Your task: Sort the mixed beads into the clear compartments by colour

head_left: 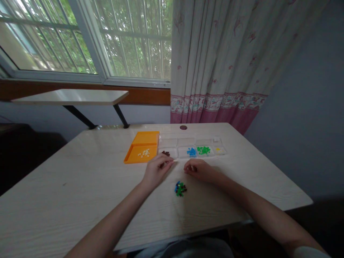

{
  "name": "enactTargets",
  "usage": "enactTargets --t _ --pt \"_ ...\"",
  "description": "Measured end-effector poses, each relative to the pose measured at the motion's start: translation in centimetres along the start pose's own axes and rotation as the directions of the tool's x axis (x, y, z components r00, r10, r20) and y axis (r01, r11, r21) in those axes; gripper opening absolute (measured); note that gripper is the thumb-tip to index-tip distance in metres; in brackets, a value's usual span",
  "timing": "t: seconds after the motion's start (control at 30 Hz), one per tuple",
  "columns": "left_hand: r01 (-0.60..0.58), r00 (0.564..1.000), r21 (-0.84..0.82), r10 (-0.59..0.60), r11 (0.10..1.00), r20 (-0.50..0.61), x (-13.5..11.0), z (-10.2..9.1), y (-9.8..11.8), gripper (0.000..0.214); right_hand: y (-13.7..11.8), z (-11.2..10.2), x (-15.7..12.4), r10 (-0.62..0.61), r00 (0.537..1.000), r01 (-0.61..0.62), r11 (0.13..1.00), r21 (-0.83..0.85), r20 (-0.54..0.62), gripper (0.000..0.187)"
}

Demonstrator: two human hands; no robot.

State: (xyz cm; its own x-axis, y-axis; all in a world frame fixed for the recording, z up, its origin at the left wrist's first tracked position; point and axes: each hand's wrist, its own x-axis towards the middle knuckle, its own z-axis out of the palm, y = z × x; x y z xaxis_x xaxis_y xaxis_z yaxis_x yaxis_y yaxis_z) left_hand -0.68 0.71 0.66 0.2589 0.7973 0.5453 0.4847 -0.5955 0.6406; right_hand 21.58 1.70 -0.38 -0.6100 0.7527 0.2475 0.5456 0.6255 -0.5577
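My left hand (158,167) is just in front of the clear boxes, thumb and forefinger pinched together. A tiny pale speck shows at those fingertips, too small to name. To its right, my right hand (198,169) hovers with its fingers curled in, and whatever they hold is hidden. Below and between both hands lies a small mixed pile of green, blue and dark brown pieces (180,189). Brown pieces (166,153) sit in a clear box, partly behind my left hand. Blue pieces (191,152), green pieces (203,150) and yellow pieces (218,149) lie in other clear compartments.
An open orange box (129,157) with white pieces (144,153) stands left of the clear lidded boxes (182,152). A raised shelf (72,96) is at the back left of the pale table (80,179). A curtain (215,53) hangs behind.
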Motion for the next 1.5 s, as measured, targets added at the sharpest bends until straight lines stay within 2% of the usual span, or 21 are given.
enactTargets --t 0.07,0.17,0.33,0.47,0.53,0.6,0.7,0.77,0.9,1.0,1.1,1.2,1.27,1.37,1.5 --pt "0.013 0.998 -0.019 -0.015 1.000 -0.068 0.1 -0.4 0.2 0.015 -0.1 -0.1 0.0 -0.008 1.000 0.008 1.000 -0.015 0.012 0.008" --pt "0.013 0.994 -0.018 -0.015 1.000 -0.110 0.0 -0.5 0.6 0.014 -0.1 -0.1 -0.1 -0.021 0.999 0.022 0.999 -0.033 0.034 0.009" --pt "-0.002 0.998 0.001 0.002 1.000 -0.068 0.2 -0.7 0.8 0.015 0.3 0.1 -0.1 -0.040 0.999 0.040 0.998 -0.041 0.024 0.008" --pt "0.071 0.997 0.119 -0.068 0.990 -0.032 1.1 -2.6 -1.2 0.020 0.4 0.0 -0.2 -0.046 0.998 0.047 0.998 -0.043 0.035 0.008" --pt "0.172 0.985 0.237 -0.163 0.956 -0.057 1.5 -4.1 -2.9 0.022 0.3 0.0 -0.2 -0.042 0.998 0.043 0.998 -0.042 0.040 0.009" --pt "0.269 0.962 0.410 -0.263 0.872 -0.074 1.6 -5.6 -4.6 0.022 0.3 -0.1 -0.2 -0.041 0.998 0.043 0.998 -0.041 0.044 0.009" --pt "0.294 0.941 0.574 -0.335 0.765 -0.036 1.6 -7.0 -6.4 0.024 0.2 -0.1 -0.3 -0.045 0.997 0.047 0.998 -0.041 0.059 0.009" --pt "0.299 0.932 0.627 -0.361 0.719 -0.031 1.5 -7.3 -6.9 0.026 0.1 -0.2 -0.3 -0.046 0.996 0.050 0.998 -0.042 0.073 0.010" --pt "0.295 0.937 0.659 -0.345 0.692 -0.056 1.4 -6.6 -6.5 0.028 -0.4 -0.5 -0.4 -0.027 0.992 0.032 0.999 -0.036 0.121 0.011" --pt "0.240 0.960 0.617 -0.276 0.749 -0.039 1.2 -5.6 -5.5 0.027 -0.9 -0.7 -0.5 -0.048 0.981 0.054 0.998 -0.027 0.186 0.014" --pt "0.111 0.972 0.515 -0.200 0.850 0.120 0.9 -4.4 -4.0 0.024 -1.4 -0.7 -0.5 -0.122 0.968 0.125 0.992 -0.002 0.221 0.020" --pt "-0.034 0.934 0.373 -0.104 0.927 0.343 0.4 -2.9 -2.4 0.022 -1.5 -0.5 -0.5 -0.156 0.957 0.156 0.988 0.023 0.243 0.020" --pt "-0.104 0.902 0.295 -0.035 0.950 0.431 0.1 -2.0 -1.5 0.022 -1.4 -0.3 -0.5 -0.156 0.952 0.157 0.987 0.018 0.263 0.019" --pt "-0.165 0.879 0.225 0.040 0.960 0.475 -0.2 -0.9 -0.6 0.019 -1.3 -0.1 -0.5 -0.150 0.949 0.158 0.987 -0.006 0.277 0.018" --pt "-0.165 0.873 0.183 0.057 0.969 0.485 -0.5 -0.4 -0.3 0.020 -1.4 -0.2 -0.4 -0.122 0.955 0.144 0.987 -0.065 0.271 0.019"
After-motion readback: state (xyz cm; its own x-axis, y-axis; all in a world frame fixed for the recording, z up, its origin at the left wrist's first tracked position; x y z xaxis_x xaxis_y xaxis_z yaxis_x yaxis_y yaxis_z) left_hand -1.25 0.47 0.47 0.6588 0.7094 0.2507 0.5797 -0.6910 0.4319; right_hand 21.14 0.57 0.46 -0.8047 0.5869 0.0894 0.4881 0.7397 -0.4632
